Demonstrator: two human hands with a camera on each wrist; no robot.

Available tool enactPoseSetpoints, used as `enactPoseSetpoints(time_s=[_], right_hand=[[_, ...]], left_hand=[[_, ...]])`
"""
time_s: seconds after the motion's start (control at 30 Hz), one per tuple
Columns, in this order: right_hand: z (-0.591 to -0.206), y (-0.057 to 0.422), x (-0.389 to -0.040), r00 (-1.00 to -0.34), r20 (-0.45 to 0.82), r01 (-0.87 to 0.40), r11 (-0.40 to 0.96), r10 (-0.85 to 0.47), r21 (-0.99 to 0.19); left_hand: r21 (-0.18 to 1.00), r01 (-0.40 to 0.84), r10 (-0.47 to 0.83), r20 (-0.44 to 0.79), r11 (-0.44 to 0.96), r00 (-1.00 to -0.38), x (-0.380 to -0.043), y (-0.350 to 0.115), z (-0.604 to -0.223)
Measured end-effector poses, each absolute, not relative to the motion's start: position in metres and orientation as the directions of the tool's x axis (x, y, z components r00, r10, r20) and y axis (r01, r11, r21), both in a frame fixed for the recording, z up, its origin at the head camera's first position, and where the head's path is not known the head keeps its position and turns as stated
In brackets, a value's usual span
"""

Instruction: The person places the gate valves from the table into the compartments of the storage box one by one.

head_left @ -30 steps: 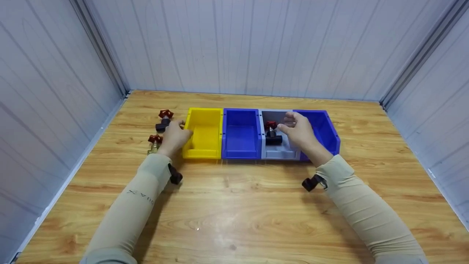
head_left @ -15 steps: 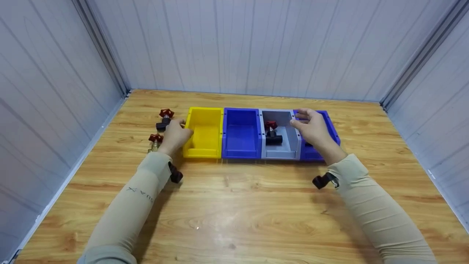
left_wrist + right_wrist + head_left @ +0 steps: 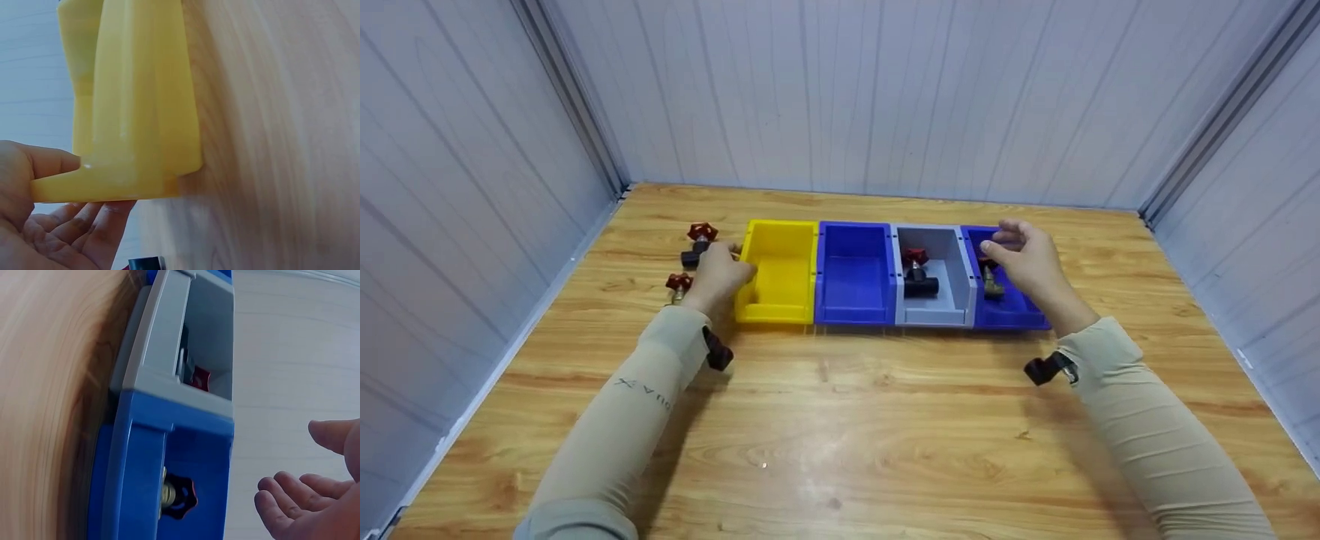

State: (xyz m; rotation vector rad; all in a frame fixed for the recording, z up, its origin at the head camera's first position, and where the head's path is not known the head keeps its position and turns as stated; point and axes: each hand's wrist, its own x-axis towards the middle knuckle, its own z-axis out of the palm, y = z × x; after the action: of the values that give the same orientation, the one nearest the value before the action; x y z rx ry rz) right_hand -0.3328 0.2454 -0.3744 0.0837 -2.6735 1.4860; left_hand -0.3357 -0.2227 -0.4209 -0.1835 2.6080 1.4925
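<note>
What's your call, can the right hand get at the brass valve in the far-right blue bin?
Probably yes: the right hand holds nothing and hovers over that blue bin, whose top is uncovered; nothing visible stands between hand and brass valve.

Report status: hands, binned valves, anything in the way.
Left hand grips yellow bin. Right hand empty, over right-end blue bin. Brass valve in that bin, black valve in grey bin. No obstruction seen.
</note>
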Motion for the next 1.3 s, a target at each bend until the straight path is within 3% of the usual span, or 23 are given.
enactPoseSetpoints(time_s=[0.3, 0.57, 0.77, 1.3], right_hand=[[-0.381, 0.273, -0.341, -0.994, 0.106, -0.072, 0.579, 0.026, -0.812], [-0.385, 0.294, -0.346, -0.995, 0.024, 0.040, 0.613, 0.096, -0.789], [-0.394, 0.304, -0.349, -0.989, -0.053, 0.127, 0.607, 0.138, -0.784], [-0.418, 0.317, -0.360, -0.975, -0.120, 0.206, 0.573, 0.186, -0.793]], left_hand=[[0.841, -0.144, -0.038, -0.145, 0.522, -0.989, -0.334, -0.221, -0.418], [0.817, -0.092, -0.052, -0.075, 0.570, -0.996, -0.328, -0.226, -0.409], [0.815, -0.067, -0.088, -0.020, 0.576, -0.996, -0.323, -0.235, -0.402], [0.813, -0.031, -0.128, 0.053, 0.581, -0.990, -0.314, -0.261, -0.381]])
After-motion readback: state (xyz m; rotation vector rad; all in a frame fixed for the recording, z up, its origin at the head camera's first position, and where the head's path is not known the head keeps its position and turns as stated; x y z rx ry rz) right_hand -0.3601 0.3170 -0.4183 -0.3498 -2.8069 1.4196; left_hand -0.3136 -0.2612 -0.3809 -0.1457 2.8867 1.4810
